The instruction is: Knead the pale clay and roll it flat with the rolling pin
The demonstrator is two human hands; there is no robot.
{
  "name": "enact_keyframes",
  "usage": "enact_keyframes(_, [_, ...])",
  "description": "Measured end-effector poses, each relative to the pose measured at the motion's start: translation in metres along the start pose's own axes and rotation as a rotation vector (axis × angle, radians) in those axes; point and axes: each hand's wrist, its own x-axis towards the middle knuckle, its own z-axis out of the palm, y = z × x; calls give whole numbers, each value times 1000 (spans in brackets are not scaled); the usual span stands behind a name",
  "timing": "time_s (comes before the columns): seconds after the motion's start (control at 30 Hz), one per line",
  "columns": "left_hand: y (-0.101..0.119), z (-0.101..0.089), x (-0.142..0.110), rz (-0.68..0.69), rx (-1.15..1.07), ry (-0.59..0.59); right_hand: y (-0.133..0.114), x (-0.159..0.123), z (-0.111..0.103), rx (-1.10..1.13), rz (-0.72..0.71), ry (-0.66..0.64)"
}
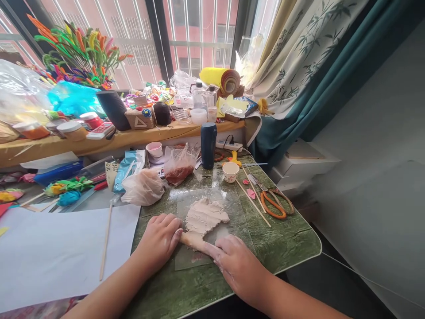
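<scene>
A flattened slab of pale pinkish clay with ragged edges lies on a clear sheet on the green tabletop. Across the slab's near edge rests a short wooden rolling pin. My left hand grips its left end, fingers curled over it. At the other end, my right hand is closed around it, with one finger stretched along the wood. Pale clay residue marks my fingers. The pin's two ends are hidden under my hands.
Right of the sheet lie orange-handled scissors, thin wooden sticks and a paper cup. A dark blue bottle stands behind. Plastic bags and white paper are on the left. A cluttered window ledge runs along the back.
</scene>
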Motion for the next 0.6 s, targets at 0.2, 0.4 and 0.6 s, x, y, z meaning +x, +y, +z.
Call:
enact_keyframes(0.2, [-2,-9,10,25,35,-75,5,2,3,51,32,15])
enact_keyframes(0.4, [-4,-28,35,92,79,17,16,4,-10,95,72,128])
enact_keyframes(0.6, [-4,-8,52,102,42,37,23,12,-14,93,136,120])
